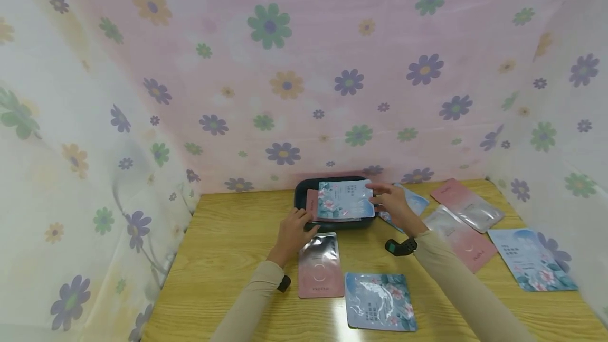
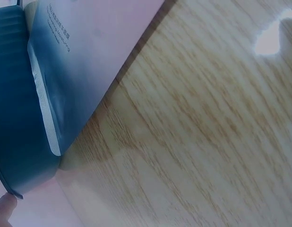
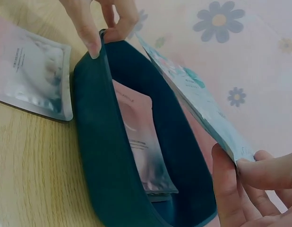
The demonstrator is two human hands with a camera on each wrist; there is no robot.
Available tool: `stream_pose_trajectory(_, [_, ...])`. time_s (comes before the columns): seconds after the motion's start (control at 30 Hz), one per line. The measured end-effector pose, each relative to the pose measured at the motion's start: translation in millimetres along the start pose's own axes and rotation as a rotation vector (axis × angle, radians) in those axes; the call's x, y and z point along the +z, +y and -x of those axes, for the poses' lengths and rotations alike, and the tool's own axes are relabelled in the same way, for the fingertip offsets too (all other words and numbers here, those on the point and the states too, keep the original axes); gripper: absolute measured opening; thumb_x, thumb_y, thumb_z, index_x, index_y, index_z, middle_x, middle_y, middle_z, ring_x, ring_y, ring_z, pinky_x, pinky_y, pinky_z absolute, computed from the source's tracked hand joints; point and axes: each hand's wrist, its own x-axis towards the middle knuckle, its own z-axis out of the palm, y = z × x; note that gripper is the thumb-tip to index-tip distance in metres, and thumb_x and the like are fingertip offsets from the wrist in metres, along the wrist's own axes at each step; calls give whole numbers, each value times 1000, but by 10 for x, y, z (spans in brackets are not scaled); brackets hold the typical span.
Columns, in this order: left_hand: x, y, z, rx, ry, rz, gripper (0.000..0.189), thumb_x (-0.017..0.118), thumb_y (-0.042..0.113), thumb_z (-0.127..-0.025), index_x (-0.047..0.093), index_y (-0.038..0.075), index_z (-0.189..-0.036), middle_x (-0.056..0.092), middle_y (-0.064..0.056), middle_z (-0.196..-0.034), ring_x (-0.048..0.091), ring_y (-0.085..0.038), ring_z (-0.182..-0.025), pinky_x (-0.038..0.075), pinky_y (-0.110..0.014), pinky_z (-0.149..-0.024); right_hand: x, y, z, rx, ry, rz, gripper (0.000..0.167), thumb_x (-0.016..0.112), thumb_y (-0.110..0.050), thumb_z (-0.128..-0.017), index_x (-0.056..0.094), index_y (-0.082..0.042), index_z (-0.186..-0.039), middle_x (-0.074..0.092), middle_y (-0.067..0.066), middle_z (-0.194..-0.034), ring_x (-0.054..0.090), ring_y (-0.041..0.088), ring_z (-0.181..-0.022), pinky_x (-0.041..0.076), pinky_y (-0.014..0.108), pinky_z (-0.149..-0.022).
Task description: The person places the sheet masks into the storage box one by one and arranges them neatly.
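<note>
Along the bottom of the frame, right of centre, a near blue packet [image 1: 380, 301] with printed flowers lies flat on the wood-grain table [image 1: 228, 257]; just to its upper left lies a near pink-and-silver packet [image 1: 320, 271], its silver end beside the dark bin [image 1: 304, 228]; from the lower edge I see two beige sleeves [image 1: 254, 294] reach inward, each ending at a dark wrist strap [image 1: 401, 247]; the two hands are well apart, on opposite sides of the bin; the left hand [image 1: 292, 234] pinches the bin's near rim, toward its left end, thumb outside and fingers over the edge; the right hand [image 1: 391, 202] has thumb and fingers clamped on one end of a floral blue packet [image 1: 344, 199], which it holds tilted above the bin at the middle of the frame; whether that packet touches the rim I cannot tell; beneath it, inside the bin, lies a pink packet [image 1: 312, 205]; right of centre, another blue packet [image 1: 415, 202] is partly hidden behind the right hand; toward the right edge, two more pink-and-silver packets [image 1: 467, 206] overlap, with a further blue packet [image 1: 532, 260] near them; at the back, filling the upper frame, hangs a pale flowered curtain [image 1: 309, 41].
</note>
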Motion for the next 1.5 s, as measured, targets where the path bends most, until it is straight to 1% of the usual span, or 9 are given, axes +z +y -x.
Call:
stream_pose_trajectory(0.23, [11, 19, 3, -12, -26, -4, 23, 80, 27, -75, 69, 9, -84, 53, 1, -78, 41, -13, -69, 41, -23, -51, 90, 101, -125, 5, 6, 22, 47, 52, 6, -88, 53, -6, -133, 43, 18, -126, 58, 18, -83, 52, 32, -66])
stream_pose_trajectory(0.53, [33, 70, -2, 4, -7, -11, 25, 80, 29, -75, 68, 9, -83, 55, 1, -77, 43, -14, -68, 42, -23, -51, 99, 160, -161, -9, 33, 58, 47, 47, 9, -87, 52, -1, -133, 44, 20, -121, 58, 17, -81, 51, 30, -63])
stream_pose_trajectory(0.67, [58, 61, 6, 7, 10, -2, 24, 80, 28, -75, 67, 9, -82, 55, 0, -77, 43, -14, -68, 42, -23, -51, 127, 196, -189, 0, 42, 49, 45, 48, 9, -87, 52, 2, -132, 45, 20, -118, 56, 18, -76, 52, 30, -63])
stream_pose_trajectory(0.8, [71, 50, 12, 19, 29, 8, 23, 81, 26, -74, 66, 10, -80, 54, -1, -76, 42, -13, -68, 42, -23, -52, 205, 224, -209, 31, 58, 89, 42, 50, 7, -87, 54, 2, -129, 46, 21, -122, 57, 20, -79, 53, 34, -66])
stream_pose_trajectory(1.0, [62, 43, 20, 27, 34, 1, 23, 79, 28, -76, 64, 11, -79, 52, 1, -75, 40, -12, -67, 41, -23, -51, 345, 248, -242, 67, 80, 164, 37, 54, 3, -88, 56, 4, -125, 46, 25, -131, 60, 33, -92, 53, 45, -76])
stream_pose_trajectory(1.1, [60, 34, 21, 20, 35, -10, 23, 80, 29, -76, 64, 12, -79, 51, 2, -74, 39, -11, -66, 40, -21, -51, 393, 259, -268, 36, 92, 228, 35, 54, 5, -85, 58, 7, -120, 49, 28, -127, 60, 34, -92, 54, 44, -70])
stream_pose_trajectory(1.23, [60, 19, 6, 15, 32, -15, 23, 79, 29, -76, 64, 12, -78, 51, 2, -74, 38, -11, -66, 40, -21, -51, 436, 273, -304, -34, 104, 336, 35, 51, 9, -80, 61, 10, -114, 54, 28, -112, 59, 26, -68, 52, 41, -56])
stream_pose_trajectory(1.37, [56, 6, -8, 9, 5, -10, 23, 78, 30, -77, 65, 12, -80, 52, 2, -76, 39, -11, -68, 41, -22, -53, 474, 292, -328, -102, 118, 513, 37, 47, 9, -78, 62, 11, -111, 62, 25, -94, 45, 16, -43, 41, 32, -44])
stream_pose_trajectory(1.5, [43, -6, 0, -6, -9, 3, 23, 80, 28, -76, 67, 10, -81, 55, -1, -77, 41, -12, -68, 43, -24, -54, 517, 289, -318, -177, 94, 674, 37, 49, 8, -77, 61, 14, -112, 61, 17, -69, 29, 11, -40, 28, 27, -43])
